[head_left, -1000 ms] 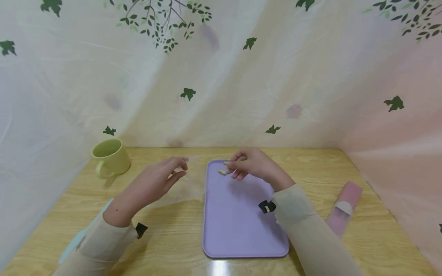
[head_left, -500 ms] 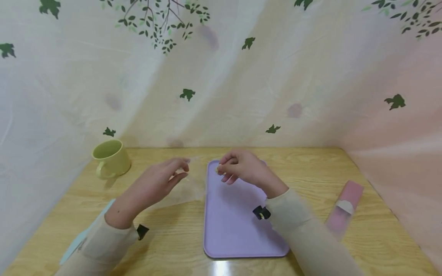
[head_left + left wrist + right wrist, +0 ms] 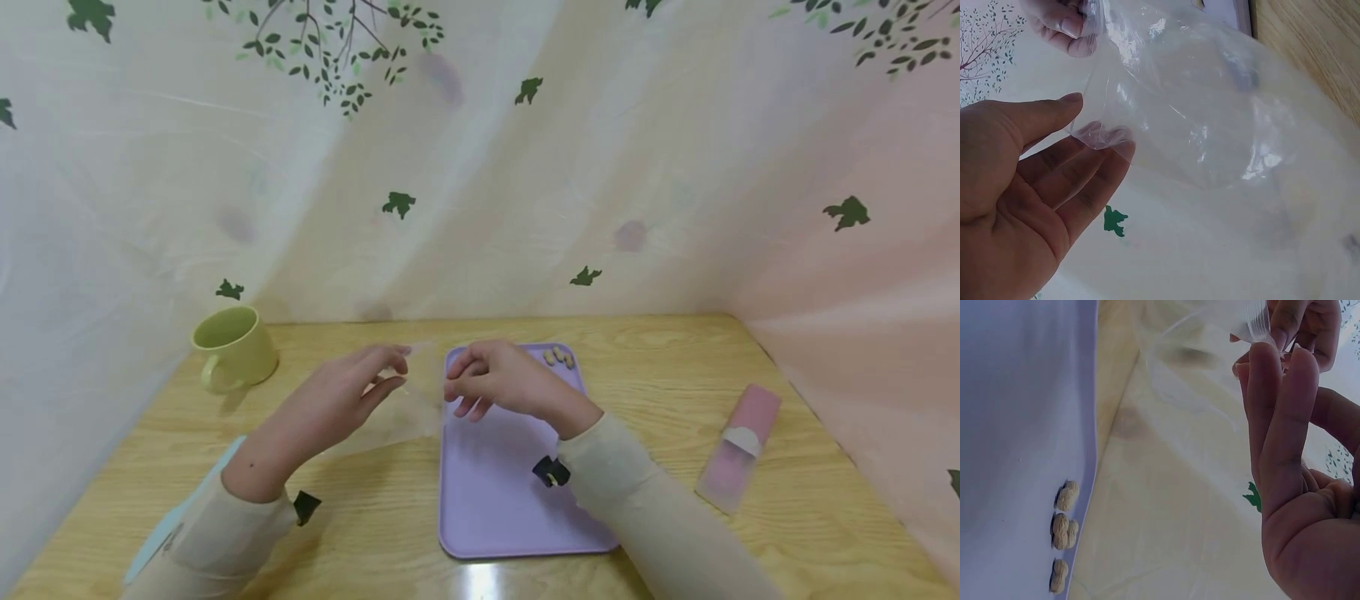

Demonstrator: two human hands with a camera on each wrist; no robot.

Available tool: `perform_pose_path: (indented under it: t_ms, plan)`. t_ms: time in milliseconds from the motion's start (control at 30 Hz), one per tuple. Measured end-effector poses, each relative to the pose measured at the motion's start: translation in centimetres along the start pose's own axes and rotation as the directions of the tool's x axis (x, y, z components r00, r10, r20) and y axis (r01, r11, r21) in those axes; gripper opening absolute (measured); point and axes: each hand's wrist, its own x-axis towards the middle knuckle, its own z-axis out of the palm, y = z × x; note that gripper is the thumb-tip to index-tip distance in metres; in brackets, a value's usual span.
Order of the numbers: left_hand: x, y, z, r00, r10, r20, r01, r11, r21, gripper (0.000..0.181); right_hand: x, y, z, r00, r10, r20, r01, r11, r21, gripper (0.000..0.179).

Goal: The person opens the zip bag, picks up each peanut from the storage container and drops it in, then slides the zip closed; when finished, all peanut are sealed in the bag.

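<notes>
My left hand (image 3: 352, 383) holds the mouth of a clear plastic bag (image 3: 1197, 125) between thumb and fingers. The bag hangs beside the left edge of a purple tray (image 3: 517, 508); a ridged zip strip shows near its opening. My right hand (image 3: 502, 379) is over the tray's far left part, its thumb and finger pinched together at the bag's mouth. The peanut it carried is hidden by the fingers now. In the right wrist view, several peanuts (image 3: 1060, 531) lie along the tray's far edge.
A green mug (image 3: 236, 350) stands at the back left. Beneath my left forearm lies a light-blue flat object (image 3: 183, 508), partly covered. A pink case with a translucent end (image 3: 738, 450) is to the tray's right. A leaf-patterned curtain (image 3: 480, 167) hangs behind the table.
My right hand lifted a peanut from the tray and moved left to the bag's mouth, uncovering peanuts at the tray's far right corner. My left hand has stayed with the bag.
</notes>
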Motion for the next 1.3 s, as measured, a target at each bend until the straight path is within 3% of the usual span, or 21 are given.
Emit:
perform_pose_path:
  t_ms: [200, 500, 667, 800, 900, 1033, 1167, 1300]
  plan:
    - [0.0, 0.0, -0.1, 1.000, -0.009, 0.007, 0.009, 1.000, -0.008, 0.014, -0.2, 0.0, -0.6, 1.000, -0.005, -0.015, 0.005, 1.000, -0.016, 0.020]
    - [-0.1, -0.1, -0.3, 1.000, 0.017, -0.011, -0.017, 1.000, -0.012, 0.015, -1.2, -0.4, -4.0, 0.988, 0.034, -0.152, -0.034, 0.999, -0.002, 0.026]
    - [-0.1, -0.2, -0.3, 1.000, 0.012, -0.004, -0.012, 1.000, -0.024, 0.016, -1.5, 0.8, -7.2, 0.951, 0.081, -0.298, -0.121, 0.986, -0.116, 0.029]
    - [-0.1, -0.2, -0.4, 1.000, -0.009, 0.015, 0.010, 1.000, -0.030, 0.015, -1.4, 2.6, -8.9, 0.910, 0.131, -0.392, -0.246, 0.934, -0.258, 0.031]
    - [-0.2, -0.1, -0.5, 1.000, -0.017, 0.020, 0.017, 1.000, -0.024, 0.015, -1.0, 4.1, -9.6, 0.899, 0.181, -0.400, -0.310, 0.907, -0.285, 0.031]
    - [-0.3, -0.1, -0.6, 0.999, -0.023, 0.022, 0.024, 0.999, -0.023, 0.014, -0.4, 5.6, -10.1, 0.891, 0.243, -0.383, -0.353, 0.902, -0.249, 0.033]
    - [-0.3, 0.0, -0.7, 0.999, -0.032, 0.027, 0.033, 0.999, -0.032, 0.015, 0.0, 6.8, -10.4, 0.889, 0.255, -0.380, -0.362, 0.899, -0.245, 0.029]
    - [-0.3, 0.0, -0.5, 1.000, -0.022, 0.021, 0.023, 0.999, -0.030, 0.015, 0.3, 7.7, -10.4, 0.894, 0.249, -0.372, -0.373, 0.875, -0.310, 0.025]
